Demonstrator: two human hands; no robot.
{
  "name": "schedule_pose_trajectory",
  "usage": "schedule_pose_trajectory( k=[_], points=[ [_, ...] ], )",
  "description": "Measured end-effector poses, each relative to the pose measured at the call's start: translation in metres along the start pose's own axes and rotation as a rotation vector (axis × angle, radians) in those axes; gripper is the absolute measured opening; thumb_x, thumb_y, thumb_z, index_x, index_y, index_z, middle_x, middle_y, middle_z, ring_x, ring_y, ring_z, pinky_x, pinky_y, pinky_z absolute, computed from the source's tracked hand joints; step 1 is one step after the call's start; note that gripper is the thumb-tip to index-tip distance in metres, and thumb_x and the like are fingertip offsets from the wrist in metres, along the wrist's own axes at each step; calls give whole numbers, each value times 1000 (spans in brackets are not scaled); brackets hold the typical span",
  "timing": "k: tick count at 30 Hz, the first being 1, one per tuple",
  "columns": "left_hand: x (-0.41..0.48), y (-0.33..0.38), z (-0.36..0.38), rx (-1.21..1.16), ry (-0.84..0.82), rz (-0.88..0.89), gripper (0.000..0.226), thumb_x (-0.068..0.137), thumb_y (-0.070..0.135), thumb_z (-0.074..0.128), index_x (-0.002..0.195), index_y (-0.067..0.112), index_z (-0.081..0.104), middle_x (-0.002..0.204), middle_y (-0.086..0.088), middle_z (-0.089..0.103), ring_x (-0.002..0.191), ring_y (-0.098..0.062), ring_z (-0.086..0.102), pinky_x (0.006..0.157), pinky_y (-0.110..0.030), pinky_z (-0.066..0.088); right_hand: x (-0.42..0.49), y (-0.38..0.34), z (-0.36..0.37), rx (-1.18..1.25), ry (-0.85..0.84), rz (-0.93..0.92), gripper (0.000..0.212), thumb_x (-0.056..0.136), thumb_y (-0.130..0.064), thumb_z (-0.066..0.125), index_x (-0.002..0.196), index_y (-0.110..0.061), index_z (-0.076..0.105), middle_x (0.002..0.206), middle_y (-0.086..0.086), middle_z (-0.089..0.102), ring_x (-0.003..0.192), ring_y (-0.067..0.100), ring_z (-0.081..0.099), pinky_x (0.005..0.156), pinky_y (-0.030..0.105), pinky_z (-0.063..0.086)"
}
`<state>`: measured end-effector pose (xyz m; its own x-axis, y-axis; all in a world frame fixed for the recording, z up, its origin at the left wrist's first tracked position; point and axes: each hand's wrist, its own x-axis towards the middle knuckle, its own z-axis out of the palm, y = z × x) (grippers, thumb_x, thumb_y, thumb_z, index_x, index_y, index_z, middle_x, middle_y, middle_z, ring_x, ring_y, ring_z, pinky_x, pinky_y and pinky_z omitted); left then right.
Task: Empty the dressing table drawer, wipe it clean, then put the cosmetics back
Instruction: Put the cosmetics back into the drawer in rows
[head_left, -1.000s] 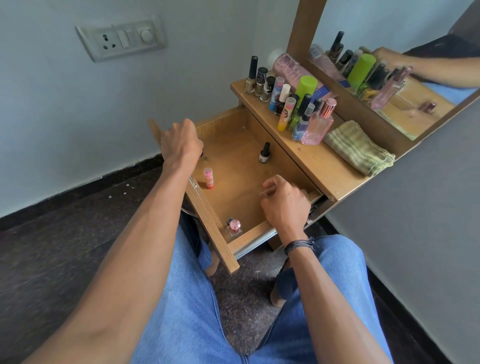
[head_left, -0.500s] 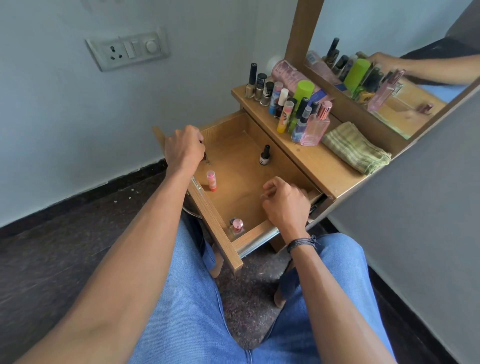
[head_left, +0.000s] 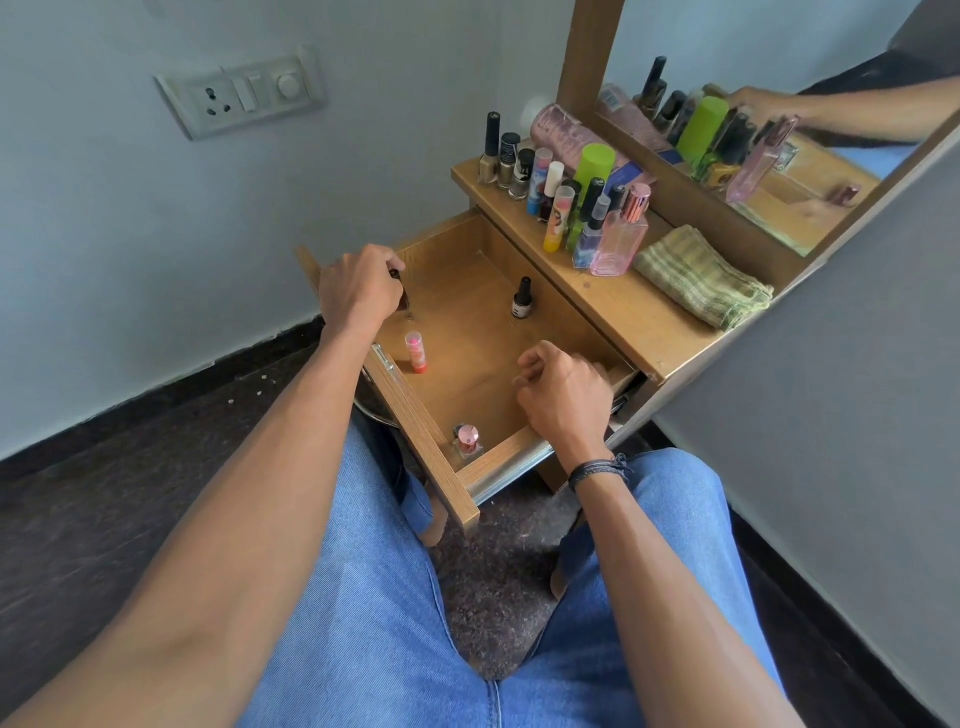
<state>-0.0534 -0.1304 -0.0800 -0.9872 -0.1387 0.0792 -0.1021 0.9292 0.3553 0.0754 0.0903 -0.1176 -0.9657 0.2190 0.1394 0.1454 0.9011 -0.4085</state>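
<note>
Drawer (head_left: 415, 415) is pulled open under the table (head_left: 623, 312). Standing inside: dark-capped bottle (head_left: 521, 299) toward the back, pink tube (head_left: 416, 352) beside the front panel, pink-capped bottle (head_left: 466, 440) in the nearest corner. Left hand (head_left: 356, 291) grips a dark stick (head_left: 399, 285) over the drawer. Right hand (head_left: 563, 397) is curled; cannot tell whether it holds anything. Folded cloth (head_left: 701, 275) lies on the table.

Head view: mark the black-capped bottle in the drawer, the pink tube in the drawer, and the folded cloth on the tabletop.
black-capped bottle (head_left: 521, 307): head view, on its body below the cap.
pink tube (head_left: 416, 353): head view, on the middle of its barrel.
folded cloth (head_left: 701, 275): head view, on its striped top face.
</note>
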Motion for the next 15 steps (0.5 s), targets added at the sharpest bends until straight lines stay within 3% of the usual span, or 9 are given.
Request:
schedule_pose_trajectory(
  k=[3,7,11,15],
  points=[
    [2,2,0,-2,-4,7,21,98,27,68,119,28,71,115,-2,75,89,-22,72,64,-28,48,0,0,0,7,1,2,15,85,-26,66,99,-29,71,87,-10,75,86,17,67,87,33,48],
    [4,3,2,3,13,-2,10,100,25,66,106,25,73,109,0,75,79,-17,64,59,-26,43,0,0,-1,1,-14,2,15,86,-28,67,100,-29,71,87,-9,75,88,18,67,86,34,49],
    [4,4,3,42,22,2,12,100,20,65,108,22,74,112,-3,75,92,-24,72,64,-30,49,0,0,-1,10,-15,-2,15,84,-27,67,99,-29,70,87,-8,75,89,19,67,86,34,46],
    [5,6,1,103,30,-5,12,99,18,66,105,21,76,111,-8,75,100,-31,71,80,-37,56,0,1,0,16,-11,-9,15,84,-26,67,99,-29,70,86,-8,75,88,19,67,87,33,43]
  ],
)
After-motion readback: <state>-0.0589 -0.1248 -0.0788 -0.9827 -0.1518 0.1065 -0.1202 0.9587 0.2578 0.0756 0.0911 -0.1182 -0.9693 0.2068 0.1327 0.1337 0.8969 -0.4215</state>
